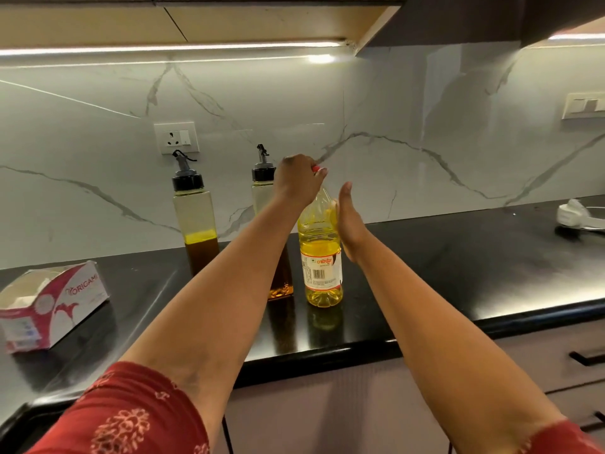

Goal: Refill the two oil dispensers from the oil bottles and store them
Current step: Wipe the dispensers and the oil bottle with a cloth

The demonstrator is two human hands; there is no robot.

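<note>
A clear plastic oil bottle [322, 257] with yellow oil and a white label stands on the black counter [458, 273]. My left hand [296, 178] grips its red cap from above. My right hand [348, 221] lies flat against the bottle's right side, fingers straight. Two square glass dispensers with black pour spouts stand behind. The left dispenser [195, 217] holds a low layer of dark oil. The second dispenser [263, 188] is partly hidden by my left forearm.
An open pink and white tissue box [52, 306] lies at the counter's left. A white device [579, 216] sits at the far right. A wall socket [176, 138] is on the marble backsplash. Drawers with dark handles [586, 357] are below the counter edge.
</note>
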